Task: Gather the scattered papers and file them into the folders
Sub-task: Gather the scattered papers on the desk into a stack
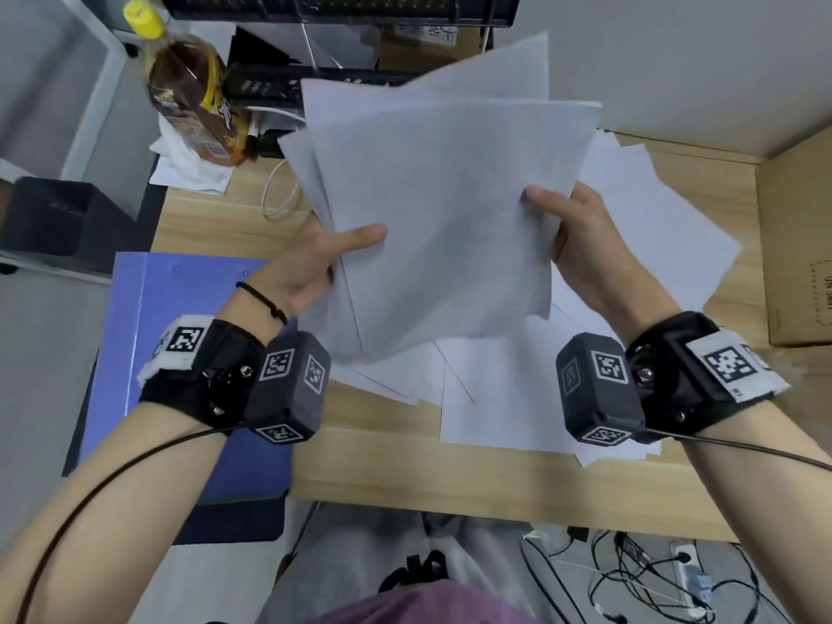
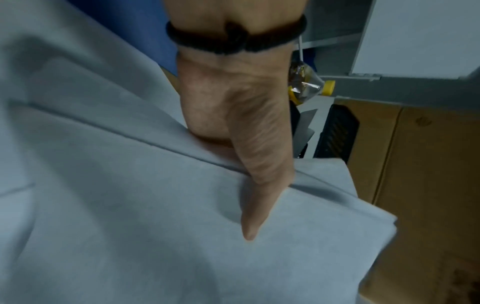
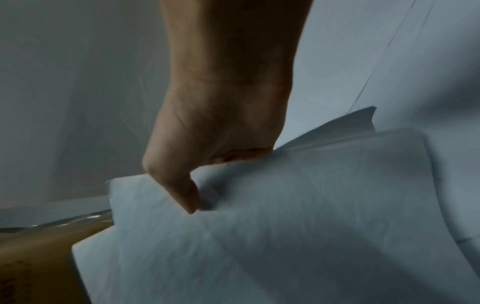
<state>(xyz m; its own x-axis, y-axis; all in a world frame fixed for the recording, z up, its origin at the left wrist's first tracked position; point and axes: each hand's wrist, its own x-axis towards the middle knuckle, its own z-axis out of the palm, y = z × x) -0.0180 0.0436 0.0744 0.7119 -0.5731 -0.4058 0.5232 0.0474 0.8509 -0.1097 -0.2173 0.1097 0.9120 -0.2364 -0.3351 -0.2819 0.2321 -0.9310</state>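
Note:
A loose stack of white papers [image 1: 432, 204] is lifted above the wooden desk [image 1: 405, 470], its sheets fanned and uneven. My left hand [image 1: 328, 258] pinches the stack's left edge, thumb on top and fingers hidden beneath. My right hand [image 1: 572, 236] pinches the right edge the same way. In the left wrist view the thumb of my left hand [image 2: 257, 185] presses on the papers [image 2: 130, 226]. In the right wrist view my right hand [image 3: 205, 160] curls its thumb over the papers [image 3: 285, 226]. More sheets [image 1: 517, 407] lie scattered on the desk below. A blue folder [image 1: 189, 353] lies at the desk's left.
A bottle of brown drink [image 1: 189, 83] with a yellow cap stands at the back left. A cardboard box [image 1: 797, 245] sits at the right edge. Black desk trays [image 1: 279, 87] stand behind the papers. Cables [image 1: 653, 578] lie on the floor below the desk's front edge.

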